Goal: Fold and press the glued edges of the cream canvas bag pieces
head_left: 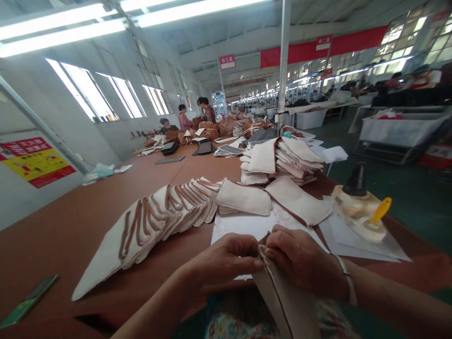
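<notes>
My left hand (226,261) and my right hand (300,261) meet at the near edge of the brown table (70,226). Both pinch the top edge of a cream fabric piece with brown trim (282,301), which hangs down toward my lap. White paper (247,223) lies on the table just beyond my hands. A fanned row of cream pieces with brown straps (158,219) spreads to the left. Two flat cream pieces (243,197) (298,200) lie ahead of my hands.
A glue pot with a black cap and a yellow-handled tool (363,209) stands at the right on paper sheets. A stack of cream pieces (282,160) sits farther back. A green phone-like object (30,299) lies near left. Several people work at the table's far end.
</notes>
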### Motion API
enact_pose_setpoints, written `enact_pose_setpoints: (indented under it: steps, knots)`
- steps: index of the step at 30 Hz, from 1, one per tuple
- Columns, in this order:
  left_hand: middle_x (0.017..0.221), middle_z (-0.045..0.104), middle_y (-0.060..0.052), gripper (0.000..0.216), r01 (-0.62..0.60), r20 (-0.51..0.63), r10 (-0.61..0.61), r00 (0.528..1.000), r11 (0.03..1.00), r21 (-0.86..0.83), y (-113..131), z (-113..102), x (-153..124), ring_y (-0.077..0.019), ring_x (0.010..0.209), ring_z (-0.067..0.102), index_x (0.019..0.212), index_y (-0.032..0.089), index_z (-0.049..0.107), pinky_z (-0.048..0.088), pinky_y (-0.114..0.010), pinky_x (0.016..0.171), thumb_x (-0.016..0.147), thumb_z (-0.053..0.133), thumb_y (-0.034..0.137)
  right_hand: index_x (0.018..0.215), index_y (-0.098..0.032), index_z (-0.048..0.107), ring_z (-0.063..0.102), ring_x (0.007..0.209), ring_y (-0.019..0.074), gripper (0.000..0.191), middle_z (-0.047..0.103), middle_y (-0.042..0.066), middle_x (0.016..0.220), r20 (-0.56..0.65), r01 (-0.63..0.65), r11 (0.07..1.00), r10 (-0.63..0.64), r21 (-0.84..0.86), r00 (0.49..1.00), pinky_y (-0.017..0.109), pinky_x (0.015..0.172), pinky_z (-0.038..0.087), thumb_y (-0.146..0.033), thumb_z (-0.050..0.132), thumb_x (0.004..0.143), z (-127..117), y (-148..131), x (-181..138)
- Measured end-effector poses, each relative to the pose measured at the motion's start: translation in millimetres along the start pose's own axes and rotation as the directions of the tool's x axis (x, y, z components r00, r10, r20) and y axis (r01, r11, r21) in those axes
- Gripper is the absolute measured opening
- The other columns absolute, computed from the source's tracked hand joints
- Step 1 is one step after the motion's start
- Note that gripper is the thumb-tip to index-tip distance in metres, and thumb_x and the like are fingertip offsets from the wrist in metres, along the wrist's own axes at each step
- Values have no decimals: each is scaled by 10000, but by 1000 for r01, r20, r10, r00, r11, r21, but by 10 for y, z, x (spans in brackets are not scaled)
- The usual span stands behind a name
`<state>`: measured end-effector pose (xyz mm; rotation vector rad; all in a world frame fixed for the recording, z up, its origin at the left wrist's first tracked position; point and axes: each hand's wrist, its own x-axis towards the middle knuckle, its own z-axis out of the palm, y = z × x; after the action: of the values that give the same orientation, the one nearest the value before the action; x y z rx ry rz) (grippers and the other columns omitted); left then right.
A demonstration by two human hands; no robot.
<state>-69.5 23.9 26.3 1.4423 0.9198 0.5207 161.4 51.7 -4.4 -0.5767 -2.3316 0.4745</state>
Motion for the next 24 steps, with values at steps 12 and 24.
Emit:
enact_pose_setpoints:
  steps: [12, 24]
  knots:
    - [777, 592, -17, 399, 30, -1, -31, 1000, 975, -220, -72, 207, 71, -100, 651, 476, 880, 116, 655, 362, -217, 605, 758, 762, 481, 845, -180, 576, 484, 684, 131, 293, 573, 9, 771, 276, -412, 802, 317, 433, 907, 231, 601, 376, -396, 451, 998, -182, -102, -94]
    - [685, 484, 44, 162, -31, -149, 115, 982, 880, 474, 165, 420, 172, -97, 655, 435, 721, 159, 544, 346, -194, 593, 869, 485, 185, 777, -152, 590, 423, 626, 106, 127, 541, -22, 688, 342, -558, 661, 441, 501, 830, 215, 541, 327, -249, 654, 829, -176, -37, -45]
